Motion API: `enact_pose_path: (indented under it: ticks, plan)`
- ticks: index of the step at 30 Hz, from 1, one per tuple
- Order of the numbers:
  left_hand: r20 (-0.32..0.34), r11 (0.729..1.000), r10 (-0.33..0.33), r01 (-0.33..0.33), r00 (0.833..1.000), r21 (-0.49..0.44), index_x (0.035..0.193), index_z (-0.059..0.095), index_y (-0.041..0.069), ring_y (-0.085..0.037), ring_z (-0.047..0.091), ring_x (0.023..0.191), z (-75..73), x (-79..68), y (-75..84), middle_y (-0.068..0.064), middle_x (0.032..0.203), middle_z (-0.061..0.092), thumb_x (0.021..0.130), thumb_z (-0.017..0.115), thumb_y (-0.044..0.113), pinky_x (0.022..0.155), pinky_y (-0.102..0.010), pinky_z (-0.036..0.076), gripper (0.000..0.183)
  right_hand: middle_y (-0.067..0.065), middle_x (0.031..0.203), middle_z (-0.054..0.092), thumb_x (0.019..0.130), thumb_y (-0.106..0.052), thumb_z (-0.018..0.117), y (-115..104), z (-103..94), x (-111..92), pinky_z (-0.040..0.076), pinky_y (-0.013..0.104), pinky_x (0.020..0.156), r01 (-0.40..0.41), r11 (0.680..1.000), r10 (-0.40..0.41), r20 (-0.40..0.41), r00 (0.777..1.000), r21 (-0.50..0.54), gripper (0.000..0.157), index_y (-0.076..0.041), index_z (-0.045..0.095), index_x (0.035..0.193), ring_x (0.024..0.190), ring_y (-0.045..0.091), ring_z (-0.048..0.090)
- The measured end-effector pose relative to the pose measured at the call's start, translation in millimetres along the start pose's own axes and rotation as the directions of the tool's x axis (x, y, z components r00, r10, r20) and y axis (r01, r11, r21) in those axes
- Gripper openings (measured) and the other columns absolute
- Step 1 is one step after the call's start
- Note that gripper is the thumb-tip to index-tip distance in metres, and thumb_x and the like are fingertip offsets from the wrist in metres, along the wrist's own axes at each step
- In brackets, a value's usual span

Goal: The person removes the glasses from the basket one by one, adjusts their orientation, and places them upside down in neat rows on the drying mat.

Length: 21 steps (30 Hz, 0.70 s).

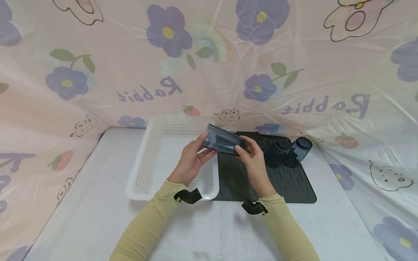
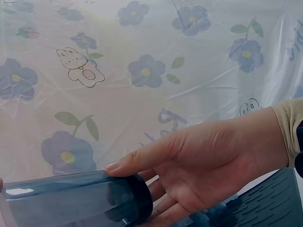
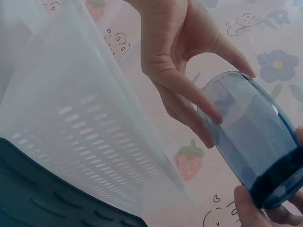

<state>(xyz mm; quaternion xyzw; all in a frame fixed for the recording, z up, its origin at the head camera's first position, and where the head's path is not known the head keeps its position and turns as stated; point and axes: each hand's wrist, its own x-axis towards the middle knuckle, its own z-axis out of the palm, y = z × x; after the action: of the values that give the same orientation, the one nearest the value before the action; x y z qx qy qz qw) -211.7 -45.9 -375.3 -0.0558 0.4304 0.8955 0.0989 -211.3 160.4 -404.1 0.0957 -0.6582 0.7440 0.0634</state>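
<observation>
A translucent dark-blue drinking glass (image 1: 222, 139) lies sideways in the air between both hands, above the basket's right side and the mat. My left hand (image 1: 189, 163) holds its open rim end, thumb on one side and fingers on the other. At the thick base end, my right hand (image 1: 256, 168) grips with thumb and fingers. In the left wrist view the right hand (image 2: 208, 165) shows at the base of the glass (image 2: 61, 198). The right wrist view shows the left hand (image 3: 170, 56) at the rim and the right fingertips (image 3: 246, 205) by the base.
A white perforated plastic basket (image 1: 138, 181) stands on the white table (image 1: 98, 203) at left. Beside it lies a dark ridged mat (image 1: 235, 181), with three similar glasses (image 1: 282, 145) at its back right. Printed curtains (image 1: 209, 79) close off the back and sides.
</observation>
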Motion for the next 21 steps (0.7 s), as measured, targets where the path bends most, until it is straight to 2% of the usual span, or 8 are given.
enact_pose_path:
  ticks: [6,12,17,21]
  plan:
    - [0.064,0.998,-0.011,0.007,0.998,0.056,0.130,0.054,0.007,-0.031,0.060,0.110,-2.4,-0.6,3.3,-0.017,0.124,0.056,0.088,0.070,0.038,0.090,-0.038,0.052,0.054,0.011,0.131,0.049,0.092,-0.016,0.066,-5.1,-3.1,0.8,0.054,0.030,0.084,0.009,1.000,-0.009,-0.009,1.000,-0.007,0.051,-0.005,0.046,0.138,0.100,0.018,0.060]
    - [0.130,0.994,-0.063,0.050,0.989,0.101,0.131,0.055,0.007,-0.033,0.056,0.117,-7.1,-1.3,9.5,-0.018,0.128,0.055,0.089,0.069,0.035,0.096,-0.039,0.049,0.052,0.010,0.133,0.049,0.093,-0.019,0.066,-15.3,-8.0,0.6,0.054,0.033,0.086,0.029,0.999,-0.029,-0.016,0.999,-0.019,0.053,-0.005,0.045,0.139,0.106,0.021,0.058]
    - [0.110,0.990,-0.086,0.073,0.990,0.122,0.132,0.052,0.006,-0.035,0.051,0.122,-13.9,-3.1,16.1,-0.017,0.131,0.052,0.093,0.066,0.029,0.097,-0.039,0.048,0.047,0.010,0.125,0.051,0.092,-0.015,0.066,-21.2,-14.0,1.1,0.054,0.031,0.083,0.054,0.997,-0.055,-0.034,0.998,-0.047,0.049,-0.005,0.048,0.137,0.103,0.019,0.058]
    - [0.092,0.992,-0.078,0.068,0.993,0.107,0.132,0.050,0.004,-0.034,0.050,0.123,-20.2,-4.3,23.0,-0.017,0.136,0.046,0.097,0.060,0.023,0.101,-0.040,0.045,0.042,0.010,0.125,0.050,0.092,-0.011,0.066,-22.5,-18.8,2.6,0.054,0.027,0.082,0.077,0.994,-0.081,-0.047,0.996,-0.073,0.047,-0.004,0.049,0.135,0.100,0.019,0.059]
